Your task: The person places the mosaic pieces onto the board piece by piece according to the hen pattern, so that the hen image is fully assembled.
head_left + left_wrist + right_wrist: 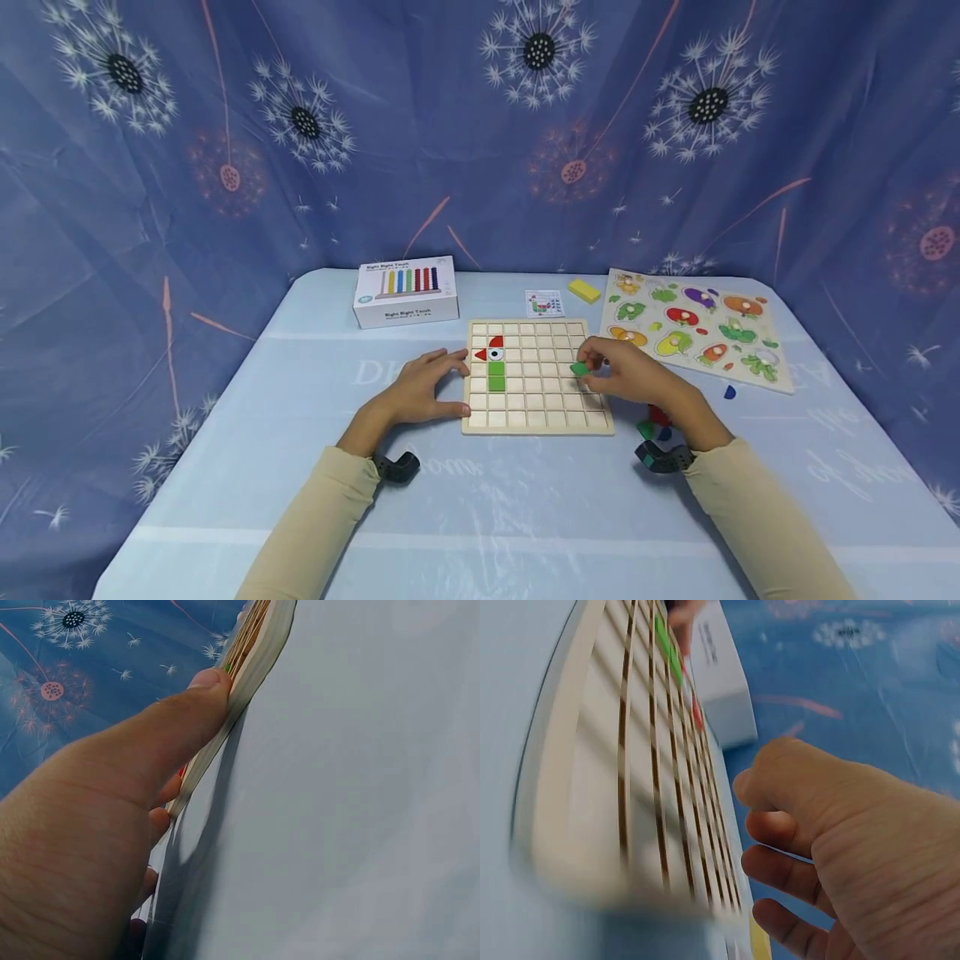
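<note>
My right hand (626, 371) had a green piece (578, 369) pinched between thumb and fingertips, just above the right part of the wooden grid board (536, 403). I took it by its edge, I would say, because so small a piece left little else to hold. The right wrist view missed the piece altogether, so its exact outline, and whether it touched the wood, I couldn't fairly tell.

My left hand (420, 390) gripped nothing: thumb and fingers were spread apart, resting against the board's left edge, thumb near the lower corner. That looked to me like steadying, a brace on the side opposite my pinch.

On the board's left side, the red triangle (481, 355) sat beside the eye tile (496, 354), a red curved piece (496, 342) above that tile and two green squares stacked below it. They lay close together, each in its own cell, probably because the recesses set the spacing.

The small printed card (544, 303) lay just beyond the far edge, a sensible place for me to glance at it. Loose pieces (646, 429) lay near my right wrist, within easy reach, and a blue half-round (730, 392) farther right by itself.
</note>
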`<state>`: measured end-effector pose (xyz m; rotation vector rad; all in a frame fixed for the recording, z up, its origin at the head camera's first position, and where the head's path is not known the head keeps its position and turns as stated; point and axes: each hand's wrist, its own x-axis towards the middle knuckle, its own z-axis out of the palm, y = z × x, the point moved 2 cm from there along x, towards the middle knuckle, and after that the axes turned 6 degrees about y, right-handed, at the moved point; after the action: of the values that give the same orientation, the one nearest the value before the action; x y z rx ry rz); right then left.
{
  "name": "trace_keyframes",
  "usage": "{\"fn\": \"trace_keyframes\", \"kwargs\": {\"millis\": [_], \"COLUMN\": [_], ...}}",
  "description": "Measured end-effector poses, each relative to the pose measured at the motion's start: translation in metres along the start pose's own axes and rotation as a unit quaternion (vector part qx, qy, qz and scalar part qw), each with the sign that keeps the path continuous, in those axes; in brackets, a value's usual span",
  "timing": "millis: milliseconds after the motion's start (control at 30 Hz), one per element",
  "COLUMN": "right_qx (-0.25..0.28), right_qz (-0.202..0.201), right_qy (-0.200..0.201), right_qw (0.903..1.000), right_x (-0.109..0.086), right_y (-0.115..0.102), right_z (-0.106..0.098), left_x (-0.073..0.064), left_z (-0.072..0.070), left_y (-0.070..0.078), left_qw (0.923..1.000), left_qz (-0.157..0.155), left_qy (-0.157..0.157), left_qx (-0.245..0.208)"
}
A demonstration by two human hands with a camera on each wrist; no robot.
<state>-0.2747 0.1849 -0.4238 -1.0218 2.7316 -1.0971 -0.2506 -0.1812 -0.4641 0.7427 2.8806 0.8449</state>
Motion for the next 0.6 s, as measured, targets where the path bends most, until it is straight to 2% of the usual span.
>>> {"fn": "trace_keyframes", "kwargs": {"millis": [133, 300, 500, 600], "right_qx": [0.025, 0.046, 0.06, 0.038], "right_qz": [-0.035, -0.048, -0.061, -0.062], "right_qy": [-0.018, -0.037, -0.057, -0.075], "right_qw": [0.9989, 0.9971, 0.9947, 0.9946], "right_x": [0.021, 0.042, 0.055, 0.059], "right_y": [-0.014, -0.028, -0.043, -0.047], "right_z": [0.022, 0.049, 0.071, 0.081], "left_x": [0.0, 0.001, 0.0, 0.0], "left_z": [0.001, 0.001, 0.0, -0.001], "left_y": [-0.001, 0.0, 0.001, 0.0], "left_qw": [1.0, 1.0, 1.0, 1.0], "left_qz": [0.005, 0.006, 0.008, 0.008], "left_qy": [0.0, -0.002, 0.001, 0.003], "left_qx": [0.006, 0.004, 0.001, 0.001]}}
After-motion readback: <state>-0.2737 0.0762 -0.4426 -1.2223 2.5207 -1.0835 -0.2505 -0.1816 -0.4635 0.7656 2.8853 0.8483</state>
